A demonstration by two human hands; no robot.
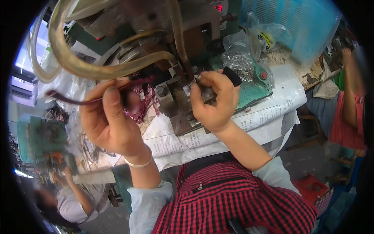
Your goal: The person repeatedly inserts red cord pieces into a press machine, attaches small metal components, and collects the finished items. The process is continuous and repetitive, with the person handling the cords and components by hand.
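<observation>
My left hand [111, 119] is closed around a thin dark red cord [74, 102], pinched between thumb and fingers, with one end sticking out to the left. At the press machine [194, 23], my right hand [216, 101] has thumb and index finger brought close together beside the small metal die [188, 89]. Whatever lies between those fingertips is too small to make out. A black cylindrical piece [232, 77] shows against the back of the right hand's fingers. Behind my left hand lies a tangled bundle of dark red cords [146, 103], partly hidden.
A clear bag of small shiny metal parts [242, 68] sits on the green machine base [253, 91], near a red button [264, 75]. Thick yellowish hoses [117, 72] hang over the left side. Printed paper [167, 146] covers the bench. Co-workers [78, 199] sit at left and right.
</observation>
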